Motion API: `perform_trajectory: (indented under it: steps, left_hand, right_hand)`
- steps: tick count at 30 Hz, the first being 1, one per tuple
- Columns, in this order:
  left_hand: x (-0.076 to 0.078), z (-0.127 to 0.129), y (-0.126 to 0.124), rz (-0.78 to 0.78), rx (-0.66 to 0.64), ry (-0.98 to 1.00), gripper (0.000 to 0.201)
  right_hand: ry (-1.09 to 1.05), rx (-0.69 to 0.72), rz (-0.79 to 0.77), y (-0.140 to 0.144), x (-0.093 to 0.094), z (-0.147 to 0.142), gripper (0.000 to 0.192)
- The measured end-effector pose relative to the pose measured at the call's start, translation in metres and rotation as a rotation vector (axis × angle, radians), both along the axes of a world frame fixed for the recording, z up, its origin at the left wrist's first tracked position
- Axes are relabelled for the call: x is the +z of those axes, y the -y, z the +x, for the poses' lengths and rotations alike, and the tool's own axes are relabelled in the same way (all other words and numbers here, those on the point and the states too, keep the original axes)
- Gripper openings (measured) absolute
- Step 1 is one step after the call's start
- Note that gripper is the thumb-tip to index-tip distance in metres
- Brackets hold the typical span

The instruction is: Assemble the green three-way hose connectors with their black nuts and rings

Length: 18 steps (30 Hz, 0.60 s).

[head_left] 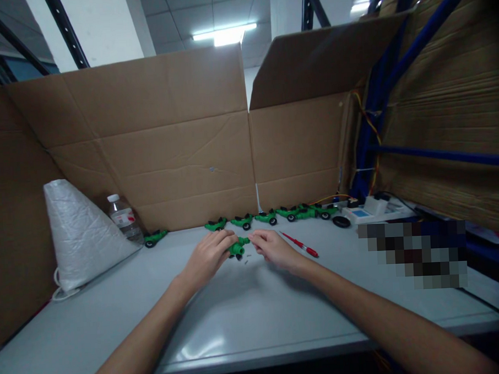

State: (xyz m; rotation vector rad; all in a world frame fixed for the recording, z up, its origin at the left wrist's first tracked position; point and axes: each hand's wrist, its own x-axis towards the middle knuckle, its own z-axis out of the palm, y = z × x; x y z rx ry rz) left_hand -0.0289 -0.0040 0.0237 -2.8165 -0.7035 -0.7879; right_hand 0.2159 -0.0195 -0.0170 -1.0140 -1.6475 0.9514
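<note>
My forearms reach out over a pale grey table (247, 319), smooth and faintly glossy, with a soft patch of light reflected near its front edge. My left hand (207, 258) curls its fingers closed around a small green toy car (238, 247), holding it just above the tabletop near the middle. My right hand (272, 248) meets it from the other side, thumb and forefinger pinched narrow at the car's end; whether they grip a separate small part I cannot tell. A few tiny dark bits lie on the table right under the car.

Just beside my right hand lies a red pen (300, 245), slanted. Off to the left stands a white woven sack (80, 233), cone-shaped, with a clear plastic bottle (124, 219) next to it and a lone green car by the bottle. Further back, a row of green cars (271, 214) with black wheels lines the foot of a brown cardboard wall (168, 141), flaps raised. To the right sit a small white device and some wires, then blue shelving (417, 152) stacked with flat cardboard. Overhead, a fluorescent ceiling light (225, 35) glows on grey panels.
</note>
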Motion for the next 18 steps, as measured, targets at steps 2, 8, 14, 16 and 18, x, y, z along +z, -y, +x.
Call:
perform_trajectory:
  steps: [2, 8, 14, 16, 18]
  left_hand:
    - [0.001, 0.001, 0.001, -0.037, -0.013, 0.009, 0.025]
    - [-0.004, 0.009, 0.001, -0.3, -0.053, 0.19, 0.03]
    - [-0.013, 0.015, -0.008, -0.549, 0.071, 0.507, 0.037]
    - [-0.012, 0.016, -0.01, -0.595, 0.062, 0.586, 0.038]
    - [-0.012, 0.015, -0.012, -0.641, 0.048, 0.637, 0.039]
  right_hand:
    - [0.171, -0.121, 0.212, 0.0, -0.002, 0.004, 0.041]
    - [0.459, -0.25, 0.364, 0.0, -0.004, 0.01, 0.027]
    - [0.662, -0.253, 0.344, -0.009, -0.008, 0.02, 0.019]
    - [0.701, -0.26, 0.323, -0.012, -0.009, 0.024, 0.015]
    - [0.74, -0.259, 0.324, -0.013, -0.01, 0.027, 0.01]
